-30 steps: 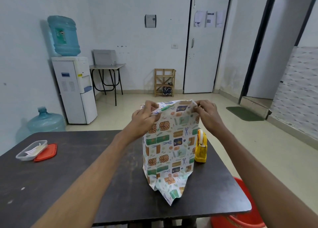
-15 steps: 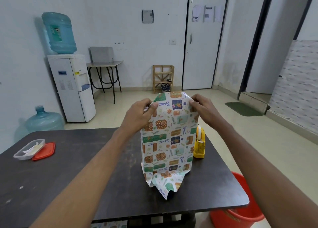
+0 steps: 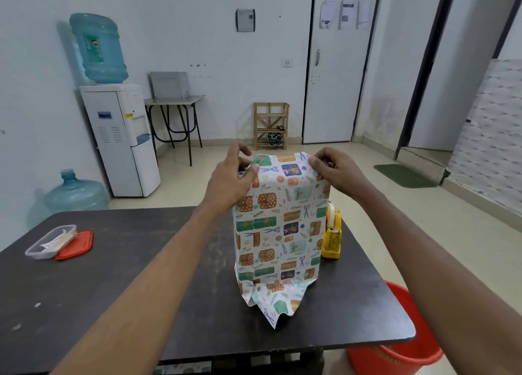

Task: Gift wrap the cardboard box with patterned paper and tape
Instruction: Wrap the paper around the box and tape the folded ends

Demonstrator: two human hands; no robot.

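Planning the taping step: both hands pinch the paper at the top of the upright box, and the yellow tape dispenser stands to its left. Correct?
Wrong side. The head view shows the yellow tape dispenser on the table to the right of the paper-covered box, close beside it. The left hand and right hand do pinch the patterned paper at the top.

No writing can be read: the label (image 3: pixel 93 46) on the water bottle (image 3: pixel 101 63) and the sheets (image 3: pixel 343 14) on the door (image 3: pixel 333 97) are too blurred.
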